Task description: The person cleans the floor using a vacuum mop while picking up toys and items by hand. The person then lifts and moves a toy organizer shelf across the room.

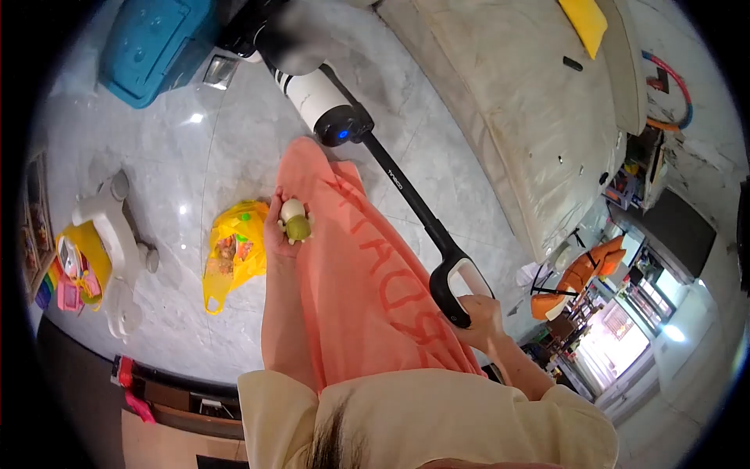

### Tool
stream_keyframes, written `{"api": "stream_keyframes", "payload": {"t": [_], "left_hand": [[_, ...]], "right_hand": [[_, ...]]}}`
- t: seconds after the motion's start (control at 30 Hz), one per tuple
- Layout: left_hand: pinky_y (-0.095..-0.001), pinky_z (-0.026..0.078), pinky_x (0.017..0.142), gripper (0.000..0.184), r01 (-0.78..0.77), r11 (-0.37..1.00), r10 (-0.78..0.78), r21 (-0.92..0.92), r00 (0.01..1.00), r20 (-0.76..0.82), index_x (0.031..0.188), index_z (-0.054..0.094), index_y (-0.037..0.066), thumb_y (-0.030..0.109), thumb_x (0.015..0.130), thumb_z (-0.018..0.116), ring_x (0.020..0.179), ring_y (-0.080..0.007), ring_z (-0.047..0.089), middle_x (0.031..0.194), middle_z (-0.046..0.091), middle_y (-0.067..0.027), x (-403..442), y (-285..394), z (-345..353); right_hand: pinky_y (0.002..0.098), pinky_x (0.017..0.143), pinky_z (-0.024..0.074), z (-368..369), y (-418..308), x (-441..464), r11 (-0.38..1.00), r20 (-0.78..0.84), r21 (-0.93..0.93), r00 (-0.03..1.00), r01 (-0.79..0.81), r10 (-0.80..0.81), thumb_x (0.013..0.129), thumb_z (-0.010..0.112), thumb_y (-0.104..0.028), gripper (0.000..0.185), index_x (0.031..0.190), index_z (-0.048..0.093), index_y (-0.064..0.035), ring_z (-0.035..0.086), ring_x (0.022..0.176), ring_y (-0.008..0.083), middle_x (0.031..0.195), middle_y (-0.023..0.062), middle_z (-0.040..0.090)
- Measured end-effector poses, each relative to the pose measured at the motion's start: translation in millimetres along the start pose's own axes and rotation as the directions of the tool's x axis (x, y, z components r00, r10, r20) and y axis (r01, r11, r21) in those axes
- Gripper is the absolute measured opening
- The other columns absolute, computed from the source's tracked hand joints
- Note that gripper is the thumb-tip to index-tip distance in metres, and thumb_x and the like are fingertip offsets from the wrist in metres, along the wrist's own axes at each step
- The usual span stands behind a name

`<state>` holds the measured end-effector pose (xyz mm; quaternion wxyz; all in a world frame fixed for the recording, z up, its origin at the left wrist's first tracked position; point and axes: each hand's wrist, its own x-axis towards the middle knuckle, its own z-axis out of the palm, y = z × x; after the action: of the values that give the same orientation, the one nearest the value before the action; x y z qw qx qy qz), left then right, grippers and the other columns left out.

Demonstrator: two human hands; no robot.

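Clearly, left fingers cradle the palmed toy; right fingers grip the vacuum handle.

A beige sofa stands well apart from a blue bin.

Head view: worn on the person's head, facing forward and steeply down
Shirt: nearest, along the bottom edge
Left hand, right hand: farther out, viewed from above
Floor: below both
Sofa: farther off, upper right
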<state>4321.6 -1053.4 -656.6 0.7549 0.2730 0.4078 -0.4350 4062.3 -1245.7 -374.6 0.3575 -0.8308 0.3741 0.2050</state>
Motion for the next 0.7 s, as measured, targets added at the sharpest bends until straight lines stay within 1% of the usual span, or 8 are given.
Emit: {"api": "stream_keyframes", "payload": {"t": [0.27,0.33,0.37,0.43,0.47,0.57,0.63,0.7], "left_hand": [[-0.0385,0.055,0.073,0.021,0.131,0.978,-0.13,0.165,0.991,-0.016,0.11,0.06,0.011,0.023,0.102,0.044,0.086,-0.0199,0.062,0.095,0.064,0.0014,49,20,5],[-0.0332,0.053,0.079,0.022,-0.089,0.669,0.107,0.738,0.994,0.023,0.114,0.063,0.006,0.011,0.096,0.051,0.091,-0.0187,0.062,0.097,0.061,-0.0034,76,15,10],[-0.0332,0.053,0.079,0.022,-0.092,0.67,0.105,0.736,0.994,0.029,0.114,0.063,0.006,0.011,0.096,0.051,0.091,-0.0187,0.062,0.097,0.061,-0.0034,92,17,14],[-0.0346,0.051,0.08,0.018,-0.409,0.194,0.183,0.892,0.908,0.376,0.107,0.065,0.005,0.013,0.093,0.057,0.09,-0.026,0.063,0.105,0.067,-0.0053,127,15,18],[-0.0346,0.051,0.08,0.018,-0.404,0.194,0.176,0.894,0.911,0.373,0.107,0.065,0.005,0.013,0.093,0.057,0.09,-0.026,0.063,0.105,0.067,-0.0053,148,12,18],[-0.038,0.05,0.083,0.024,-0.288,-0.279,0.128,0.916,0.934,0.333,0.111,0.063,0.005,0.009,0.088,0.059,0.096,-0.0319,0.062,0.102,0.068,-0.0118,230,1,24],[-0.0418,0.052,0.082,0.028,-0.477,-0.642,0.061,0.601,0.749,0.66,0.114,0.062,0.005,0.01,0.088,0.054,0.102,-0.0342,0.06,0.114,0.064,-0.015,290,-11,32],[-0.0428,0.053,0.082,0.03,-0.375,-0.701,0.046,0.606,0.825,0.564,0.118,0.06,0.006,0.011,0.089,0.051,0.102,-0.0345,0.06,0.121,0.061,-0.0141,332,-31,65]], "right_hand": [[0.0404,0.064,0.0493,-51,5,39,0.969,-0.006,-0.237,0.998,0.065,-0.068,0.058,0.076,-0.016,0.03,0.084,0.066,-0.0082,0.062,0.069,0.0318,0.074,0.0093,0.063],[0.0407,0.069,0.0507,-82,8,60,0.949,0.027,-0.303,0.996,0.087,-0.083,0.052,0.073,-0.015,0.041,0.093,0.068,-0.0077,0.064,0.073,0.0316,0.077,0.0097,0.064],[0.0408,0.069,0.0506,-97,6,72,0.94,0.037,-0.331,0.996,0.09,-0.082,0.05,0.072,-0.014,0.043,0.093,0.068,-0.0073,0.064,0.073,0.0318,0.076,0.0103,0.064],[0.0407,0.066,0.0484,-116,14,92,0.955,-0.128,-0.288,0.986,0.064,-0.105,0.042,0.067,-0.015,0.052,0.093,0.07,-0.007,0.062,0.073,0.0309,0.072,0.0124,0.059],[0.0405,0.064,0.0471,-122,15,102,0.949,-0.174,-0.312,0.978,0.055,-0.114,0.041,0.067,-0.017,0.052,0.092,0.071,-0.0068,0.06,0.07,0.0309,0.07,0.0115,0.057],[0.0405,0.06,0.0438,-135,25,132,0.911,-0.286,-0.39,0.923,0.133,-0.257,0.041,0.066,-0.024,0.05,0.088,0.071,-0.0066,0.055,0.063,0.0306,0.067,0.0091,0.052],[0.0402,0.059,0.043,-146,34,143,0.905,-0.256,-0.398,0.929,0.15,-0.266,0.063,0.069,-0.036,0.038,0.087,0.07,-0.0062,0.055,0.063,0.0287,0.067,0.0083,0.053],[0.0393,0.058,0.0422,-153,47,159,0.88,-0.266,-0.451,0.918,0.151,-0.294,0.074,0.068,-0.05,0.046,0.086,0.069,-0.0056,0.055,0.062,0.0265,0.067,0.0061,0.054]]}}
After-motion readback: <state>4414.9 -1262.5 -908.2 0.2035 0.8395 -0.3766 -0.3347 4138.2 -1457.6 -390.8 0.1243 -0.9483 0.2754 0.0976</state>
